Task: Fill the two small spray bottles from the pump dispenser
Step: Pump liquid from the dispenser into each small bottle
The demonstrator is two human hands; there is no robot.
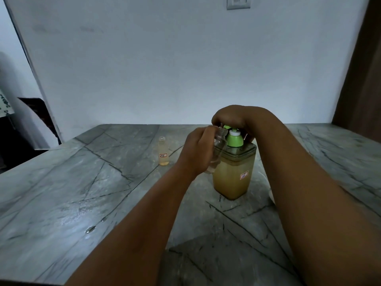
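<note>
Toward the back edge of the marble counter [61, 193], right of the middle, I've got the pump dispenser [234, 174] standing upright: a squarish clear jug about three-quarters full of cloudy yellowish liquid, with a green pump collar and a small red-bordered sticker on its side. My right hand [231, 118] sits on top of the pump head, fingers curled down and pressed together over it, so most of the green nozzle is hidden under my palm. My left hand [198, 151] is wrapped around an empty spray bottle [217, 151], fingers closed around its body, holding it tilted right against the dispenser's left side with its open neck up by the nozzle. Can't honestly tell if anything's coming out yet, the bottle looks clear to me.

Second small bottle [163, 151] stands by itself further left, well apart from the dispenser, nearer the back edge. It's uncapped, upright, has a little sticker on it, and holds some pale yellowish liquid in the bottom part.

Couple of wet drops [90, 229] sit on the counter nearer the front-left.
</note>
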